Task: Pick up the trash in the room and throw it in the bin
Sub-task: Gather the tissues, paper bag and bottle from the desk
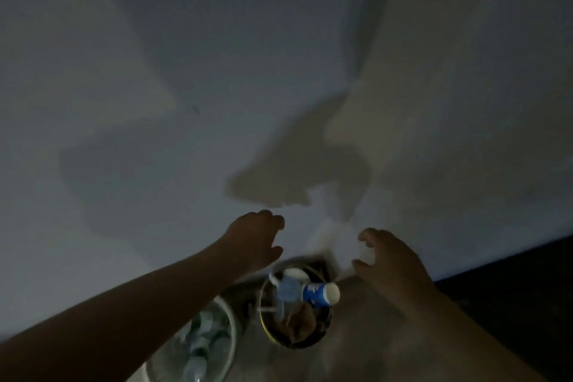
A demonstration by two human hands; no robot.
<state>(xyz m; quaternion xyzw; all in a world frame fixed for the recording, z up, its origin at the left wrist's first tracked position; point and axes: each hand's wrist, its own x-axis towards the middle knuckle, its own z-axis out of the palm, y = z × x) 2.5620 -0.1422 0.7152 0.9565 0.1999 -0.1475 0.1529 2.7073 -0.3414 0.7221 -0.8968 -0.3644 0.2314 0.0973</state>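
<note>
Dim room, pale wall [186, 71] with shadows, left hand [257, 239] and right hand [390, 260] held apart above a small round bin [310, 344], fingers loosely curled and holding nothing, blue-and-white cup [321, 293] lying atop the bin's trash, clear round container [231, 332] of plastic bottles [198, 347] just beside it
</note>
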